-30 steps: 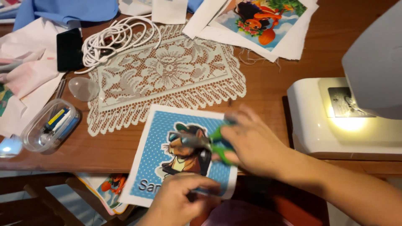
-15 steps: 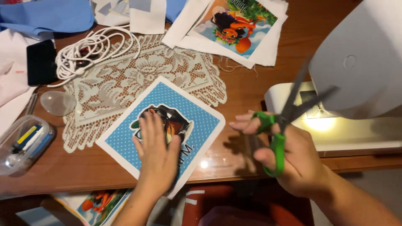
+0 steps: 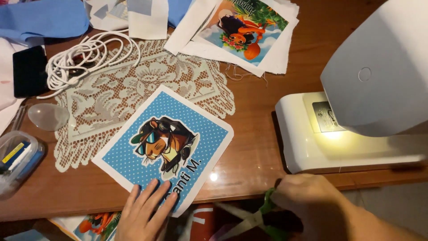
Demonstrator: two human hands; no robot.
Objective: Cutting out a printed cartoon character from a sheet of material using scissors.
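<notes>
A blue dotted fabric print with a cartoon animal (image 3: 166, 143) lies tilted on the wooden table (image 3: 254, 147), partly over a white lace doily (image 3: 133, 89). My left hand (image 3: 145, 214) rests flat, fingers spread, on the print's near corner. Below the table's front edge, my right hand (image 3: 312, 205) grips green-handled scissors (image 3: 256, 218) whose blades point left toward the print's corner.
A white sewing machine (image 3: 356, 111) with its lamp lit stands at the right. More printed fabric squares (image 3: 245, 31) lie at the back. A coiled white cord (image 3: 84, 58), a black phone (image 3: 29, 71), blue cloth (image 3: 42, 20) and a clear plastic box (image 3: 18, 160) sit at the left.
The scissors came down from in front of the sewing machine to below the table edge. My left hand slid from the middle of the print to its near corner.
</notes>
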